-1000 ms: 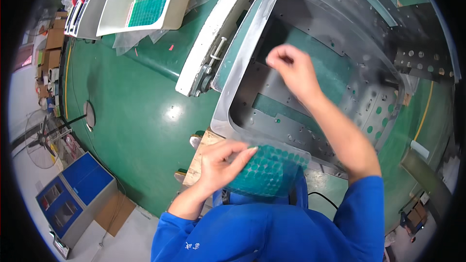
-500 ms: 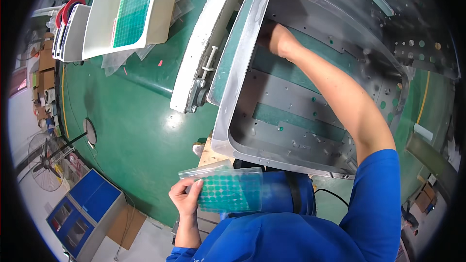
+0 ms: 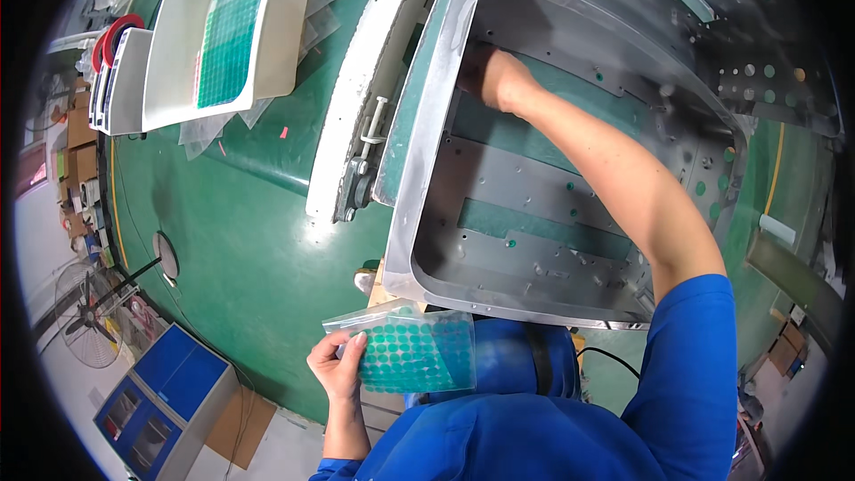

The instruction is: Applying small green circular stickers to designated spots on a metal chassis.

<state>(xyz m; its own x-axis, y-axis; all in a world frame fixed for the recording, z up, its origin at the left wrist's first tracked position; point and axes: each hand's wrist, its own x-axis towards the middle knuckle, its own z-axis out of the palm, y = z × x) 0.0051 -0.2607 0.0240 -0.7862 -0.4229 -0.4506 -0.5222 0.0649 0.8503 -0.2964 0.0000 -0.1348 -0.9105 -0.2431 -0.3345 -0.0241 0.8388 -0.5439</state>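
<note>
My left hand [image 3: 337,365] pinches the edge of a clear sheet of round green stickers [image 3: 414,352], holding it low in front of my body. Some dots on the sheet are green; the gaps between are see-through. My right arm reaches across a large grey metal housing [image 3: 405,240] with a rounded rim. Deep inside, near its far left wall, my right hand [image 3: 499,78] is turned down and in shadow. Its fingers are hidden, so what they touch does not show. Small holes, some with green dots, mark the inner panels [image 3: 525,174].
On the left, a cream bin [image 3: 276,53] holds more green sticker sheets [image 3: 233,36]. Red tape rolls [image 3: 120,31] sit beside it. A worn white beam [image 3: 356,80] with a metal latch runs along the housing's left. A fan [image 3: 86,307] and a blue cabinet [image 3: 183,370] stand farther off.
The view has shifted slightly, so the bin and housing appear a little lower and farther left. My left hand still grips the sticker sheet; my right hand stays inside the housing.
</note>
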